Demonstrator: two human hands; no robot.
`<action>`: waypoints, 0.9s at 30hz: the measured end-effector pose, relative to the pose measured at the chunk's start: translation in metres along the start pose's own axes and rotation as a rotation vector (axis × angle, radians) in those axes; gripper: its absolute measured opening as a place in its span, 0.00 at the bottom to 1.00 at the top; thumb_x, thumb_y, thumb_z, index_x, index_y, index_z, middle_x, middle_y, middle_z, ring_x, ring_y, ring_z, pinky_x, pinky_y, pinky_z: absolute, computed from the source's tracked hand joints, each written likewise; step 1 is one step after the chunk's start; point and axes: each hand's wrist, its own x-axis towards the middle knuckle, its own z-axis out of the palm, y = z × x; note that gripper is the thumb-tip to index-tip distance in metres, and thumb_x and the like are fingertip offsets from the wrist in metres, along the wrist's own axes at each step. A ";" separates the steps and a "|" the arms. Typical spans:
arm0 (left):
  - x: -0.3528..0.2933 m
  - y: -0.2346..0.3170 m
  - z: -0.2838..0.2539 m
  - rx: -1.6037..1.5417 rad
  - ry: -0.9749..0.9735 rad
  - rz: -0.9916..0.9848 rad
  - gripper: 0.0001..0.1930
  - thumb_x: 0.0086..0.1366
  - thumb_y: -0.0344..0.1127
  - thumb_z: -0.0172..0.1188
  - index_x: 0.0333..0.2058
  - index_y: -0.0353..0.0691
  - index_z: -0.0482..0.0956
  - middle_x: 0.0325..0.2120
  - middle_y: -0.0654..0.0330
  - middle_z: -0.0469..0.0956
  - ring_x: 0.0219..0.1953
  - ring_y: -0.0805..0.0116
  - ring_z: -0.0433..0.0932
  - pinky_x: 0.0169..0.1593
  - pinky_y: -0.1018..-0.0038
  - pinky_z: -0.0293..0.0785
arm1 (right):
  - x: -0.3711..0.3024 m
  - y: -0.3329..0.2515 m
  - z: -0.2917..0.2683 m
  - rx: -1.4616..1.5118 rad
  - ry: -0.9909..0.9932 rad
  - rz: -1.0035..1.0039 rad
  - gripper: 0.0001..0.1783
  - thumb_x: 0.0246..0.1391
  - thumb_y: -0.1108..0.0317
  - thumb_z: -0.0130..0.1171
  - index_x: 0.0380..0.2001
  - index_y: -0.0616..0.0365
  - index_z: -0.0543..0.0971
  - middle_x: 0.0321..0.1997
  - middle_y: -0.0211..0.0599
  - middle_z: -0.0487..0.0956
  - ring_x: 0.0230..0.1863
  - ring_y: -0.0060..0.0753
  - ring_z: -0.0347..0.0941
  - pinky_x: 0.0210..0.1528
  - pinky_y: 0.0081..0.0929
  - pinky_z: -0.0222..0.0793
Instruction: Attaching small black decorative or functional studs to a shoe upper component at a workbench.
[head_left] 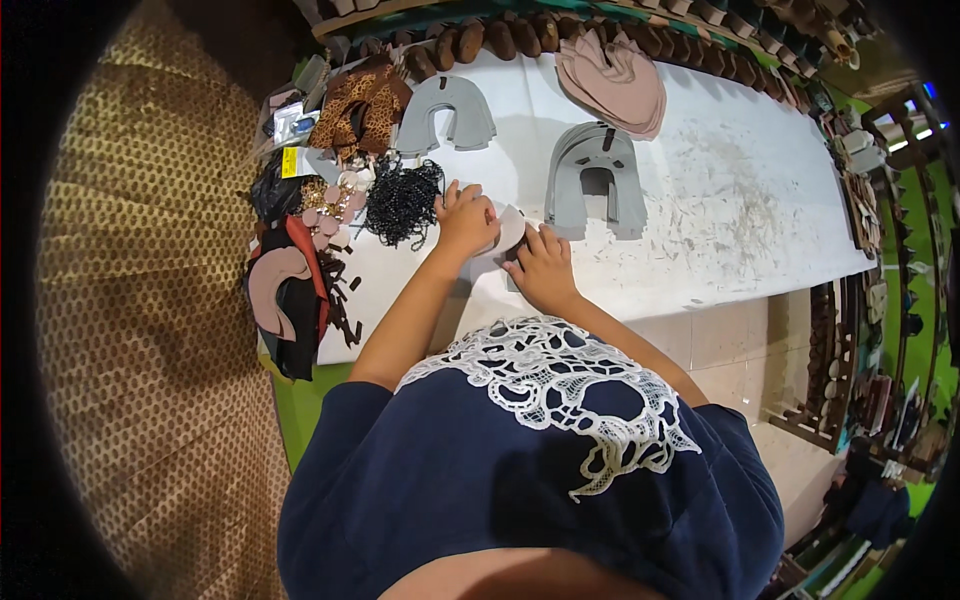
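Observation:
In front of me, over the near edge of the white table, my left hand [467, 220] is closed on a pale grey curved piece [511, 228], which looks like a shoe upper cut-out. My right hand [546, 268] grips the near side of the same piece with bent fingers, close to a small dark patch. Much of the piece is hidden under both hands. Just left of my left hand lies a tangle of black cord [402, 203]. A stack of grey U-shaped pieces [596, 180] with dark tabs sits beyond my right hand.
Farther off are another grey U-shaped stack [445, 112], pink pieces [612, 82] and leopard-print material [362, 105]. Small parts and a pink curved piece [275, 285] crowd the left end of the white table [730, 200]. Brown shoe forms [498, 40] line the far edge; racks [835, 370] stand right.

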 end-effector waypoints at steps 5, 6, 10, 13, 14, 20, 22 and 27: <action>-0.005 -0.004 0.006 -0.032 0.136 0.044 0.04 0.49 0.41 0.63 0.26 0.54 0.82 0.55 0.61 0.67 0.62 0.46 0.52 0.59 0.39 0.42 | 0.000 0.004 -0.011 0.037 0.032 -0.009 0.27 0.51 0.49 0.52 0.51 0.52 0.72 0.58 0.43 0.63 0.59 0.47 0.55 0.54 0.44 0.51; -0.004 -0.002 0.005 -0.032 0.134 0.046 0.04 0.49 0.41 0.63 0.26 0.54 0.82 0.55 0.61 0.67 0.62 0.46 0.52 0.59 0.39 0.42 | 0.000 0.005 -0.011 0.032 0.031 -0.012 0.28 0.51 0.48 0.52 0.52 0.51 0.71 0.58 0.43 0.63 0.59 0.47 0.56 0.54 0.44 0.51; -0.002 -0.002 0.008 -0.023 0.117 0.015 0.04 0.50 0.41 0.63 0.24 0.52 0.83 0.55 0.61 0.67 0.62 0.46 0.52 0.58 0.38 0.43 | 0.001 0.008 -0.010 0.026 0.063 -0.044 0.28 0.51 0.48 0.52 0.53 0.50 0.70 0.58 0.43 0.63 0.58 0.48 0.57 0.54 0.44 0.51; -0.004 -0.006 0.017 -0.015 0.110 -0.019 0.05 0.52 0.40 0.62 0.26 0.49 0.83 0.56 0.59 0.67 0.62 0.46 0.52 0.58 0.39 0.43 | 0.000 0.007 -0.009 0.016 0.093 -0.060 0.29 0.50 0.48 0.53 0.53 0.50 0.70 0.57 0.43 0.64 0.57 0.48 0.57 0.54 0.44 0.51; -0.004 -0.006 0.019 -0.008 0.104 -0.033 0.06 0.53 0.40 0.61 0.27 0.48 0.82 0.56 0.58 0.66 0.62 0.45 0.52 0.58 0.39 0.43 | 0.000 0.007 -0.008 0.018 0.092 -0.063 0.29 0.50 0.48 0.53 0.53 0.50 0.70 0.57 0.43 0.64 0.57 0.48 0.57 0.54 0.44 0.51; -0.005 -0.005 0.021 0.013 0.108 -0.069 0.06 0.54 0.40 0.60 0.27 0.48 0.82 0.56 0.60 0.65 0.63 0.47 0.51 0.58 0.38 0.43 | 0.000 0.009 -0.006 0.057 0.092 -0.039 0.29 0.50 0.48 0.53 0.54 0.49 0.70 0.58 0.44 0.63 0.58 0.50 0.57 0.55 0.45 0.51; -0.005 -0.006 0.019 0.019 0.111 -0.079 0.06 0.54 0.40 0.60 0.27 0.48 0.82 0.56 0.60 0.65 0.63 0.47 0.51 0.58 0.38 0.43 | 0.000 0.009 -0.006 0.047 0.082 -0.036 0.29 0.51 0.48 0.52 0.54 0.48 0.69 0.59 0.45 0.63 0.58 0.50 0.57 0.56 0.45 0.51; -0.003 -0.011 0.020 0.038 0.120 -0.088 0.06 0.54 0.40 0.60 0.27 0.47 0.82 0.56 0.61 0.65 0.63 0.47 0.51 0.58 0.36 0.42 | 0.001 0.009 -0.005 0.039 0.066 -0.037 0.29 0.51 0.47 0.51 0.55 0.46 0.68 0.60 0.45 0.62 0.58 0.50 0.57 0.55 0.45 0.51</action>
